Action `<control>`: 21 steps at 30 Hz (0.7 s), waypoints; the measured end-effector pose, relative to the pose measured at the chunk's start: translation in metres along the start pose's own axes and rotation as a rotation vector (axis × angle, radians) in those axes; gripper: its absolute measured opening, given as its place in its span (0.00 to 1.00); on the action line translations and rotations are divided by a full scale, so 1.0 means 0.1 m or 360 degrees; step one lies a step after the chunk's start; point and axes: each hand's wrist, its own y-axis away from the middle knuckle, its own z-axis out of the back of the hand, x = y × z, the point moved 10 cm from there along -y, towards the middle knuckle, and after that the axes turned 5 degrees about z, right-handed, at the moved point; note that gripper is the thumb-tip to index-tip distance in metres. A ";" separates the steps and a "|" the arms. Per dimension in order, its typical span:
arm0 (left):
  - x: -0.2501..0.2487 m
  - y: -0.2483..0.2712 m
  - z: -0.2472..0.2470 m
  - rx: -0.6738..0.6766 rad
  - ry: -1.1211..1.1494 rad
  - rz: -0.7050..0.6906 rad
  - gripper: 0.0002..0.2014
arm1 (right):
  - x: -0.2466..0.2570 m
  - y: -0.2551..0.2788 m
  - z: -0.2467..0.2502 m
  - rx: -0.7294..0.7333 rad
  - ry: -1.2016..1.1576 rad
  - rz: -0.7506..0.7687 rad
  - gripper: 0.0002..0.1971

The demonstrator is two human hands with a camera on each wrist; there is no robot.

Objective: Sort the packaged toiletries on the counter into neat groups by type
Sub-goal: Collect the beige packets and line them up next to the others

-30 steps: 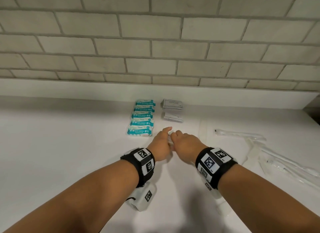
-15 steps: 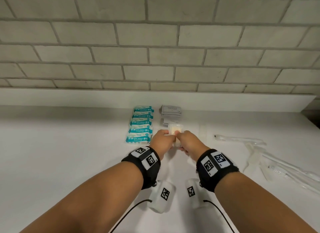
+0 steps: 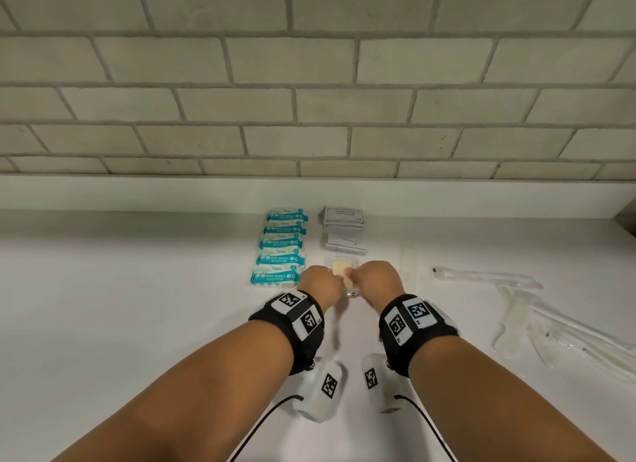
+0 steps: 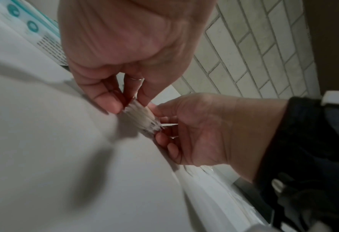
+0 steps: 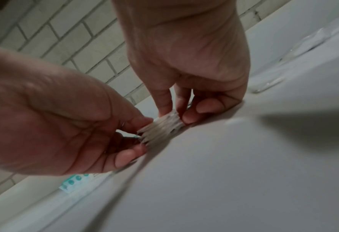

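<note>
My left hand [image 3: 318,288] and right hand [image 3: 377,278] pinch a small stack of clear packets [image 3: 342,268] on the counter [image 3: 137,324], beside the wipes [image 3: 280,251]. Only my wrist views show the stacked edges [image 4: 143,117] between my fingertips [image 5: 188,118].

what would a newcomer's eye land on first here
First, the left hand and right hand meeting mid-counter, pinching a stack of small clear packets from both sides. Next, the teal mini wipes packs in a neat column just left, with grey sachets stacked behind the hands.
</note>
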 end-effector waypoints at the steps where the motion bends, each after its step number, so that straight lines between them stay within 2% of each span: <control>1: 0.03 -0.01 0.00 -0.0010 -0.0006 0.0038 0.17 | 0.01 0.01 0.01 -0.0004 0.0038 0.0025 0.26; 2: 0.06 0.02 0.03 -0.0043 0.0057 0.0096 0.18 | 0.02 0.03 0.04 -0.0036 0.0036 0.0062 0.25; 5: 0.03 0.08 0.06 -0.0066 -0.0102 0.0090 0.20 | 0.02 0.09 0.11 -0.0131 -0.0108 0.0165 0.23; 6: 0.05 0.09 0.06 -0.0054 0.0009 0.0127 0.19 | 0.03 0.12 0.13 -0.0133 -0.0198 0.0189 0.24; 8: 0.06 0.09 0.07 -0.0078 0.0016 0.0048 0.22 | 0.03 0.20 0.16 -0.0052 -0.0442 0.0173 0.24; 10: 0.14 0.16 0.08 -0.0082 0.0183 0.0132 0.27 | 0.01 0.28 0.32 -0.0011 -0.0489 0.0210 0.25; 12: 0.25 0.30 0.06 -0.0008 0.0184 0.0239 0.30 | -0.03 0.35 0.61 -0.0165 -0.0204 0.0367 0.25; 14: 0.30 0.48 -0.03 0.0148 0.0030 0.0233 0.27 | -0.17 0.40 0.78 -0.0222 0.0233 0.0468 0.24; 17: 0.31 0.74 -0.24 0.0406 -0.0103 0.0143 0.19 | -0.57 0.48 0.54 0.0184 0.0837 0.0481 0.25; 18: 0.26 0.83 -0.30 0.0468 -0.0156 0.0062 0.17 | -0.68 0.55 0.46 0.0281 0.0901 0.0472 0.26; 21: 0.13 1.05 -0.40 0.0578 -0.0294 -0.0106 0.16 | -0.80 0.87 0.39 0.0364 0.0890 0.0550 0.25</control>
